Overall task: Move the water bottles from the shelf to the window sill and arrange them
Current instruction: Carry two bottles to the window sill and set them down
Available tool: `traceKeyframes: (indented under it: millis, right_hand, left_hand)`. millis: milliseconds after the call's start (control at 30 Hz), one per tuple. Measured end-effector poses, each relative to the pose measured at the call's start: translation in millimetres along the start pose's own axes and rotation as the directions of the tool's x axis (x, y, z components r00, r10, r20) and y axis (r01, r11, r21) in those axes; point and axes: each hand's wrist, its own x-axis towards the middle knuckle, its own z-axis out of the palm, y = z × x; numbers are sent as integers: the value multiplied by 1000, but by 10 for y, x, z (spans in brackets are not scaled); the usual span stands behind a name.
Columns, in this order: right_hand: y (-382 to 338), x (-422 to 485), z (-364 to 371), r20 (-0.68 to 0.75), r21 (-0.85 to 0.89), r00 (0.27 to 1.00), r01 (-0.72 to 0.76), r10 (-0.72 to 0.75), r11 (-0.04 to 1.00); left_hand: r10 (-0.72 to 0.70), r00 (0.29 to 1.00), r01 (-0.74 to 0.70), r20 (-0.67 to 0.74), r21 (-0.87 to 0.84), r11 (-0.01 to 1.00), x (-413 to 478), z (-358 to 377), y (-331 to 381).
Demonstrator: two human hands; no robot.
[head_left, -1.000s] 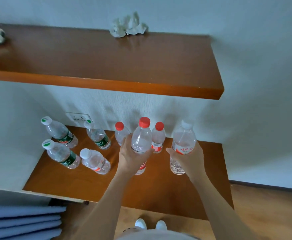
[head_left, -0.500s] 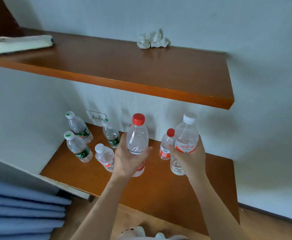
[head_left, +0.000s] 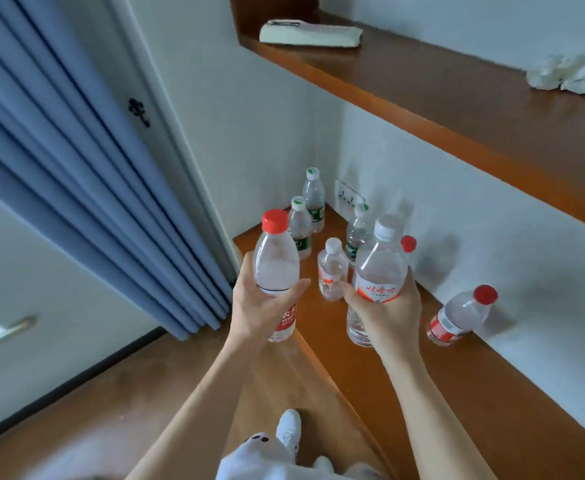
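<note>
My left hand grips a red-capped water bottle upright, lifted off the lower shelf. My right hand holds a larger white-capped bottle with a red label, also raised. Several bottles still stand on the shelf: three green-labelled ones in the far corner, a small white-capped one between my hands, a red-capped one mostly hidden behind the right bottle, and a red-capped one against the wall at right. No window sill is in view.
An upper wooden shelf overhangs the lower one, carrying a folded cloth and crumpled white paper. Blue curtains hang at left. A wall socket sits behind the bottles. Wooden floor and my white shoes lie below.
Both hands have lifted their bottles off the lower shelf and drawn them back toward me. My view has swung left, bringing the curtains and wall into sight.
</note>
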Motion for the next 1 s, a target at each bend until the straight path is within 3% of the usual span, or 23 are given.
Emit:
traceKeyframes:
  millis: [300,633,867,1000]
  right_hand:
    - [-281,-410,963,335,114,937,66,-101,991]
    - [-670,-1192,2301,702,151,699,37,-134,988]
    - [-951,-1780,3368,842,137,520,53,-144,989]
    - [-1119,-2087,4085,886,122,438,91,-150,988]
  left_hand:
    - [-117,923,141,-368,38,989,-555,-1093,-268]
    - [-164,653,264,-739,19,964,-1246,-2330,-615]
    - [-169,483,338,-859,5,941,-1455,-3252,-945]
    - [-168,422,369,-891,-1,929,-1423,-3895,-1201]
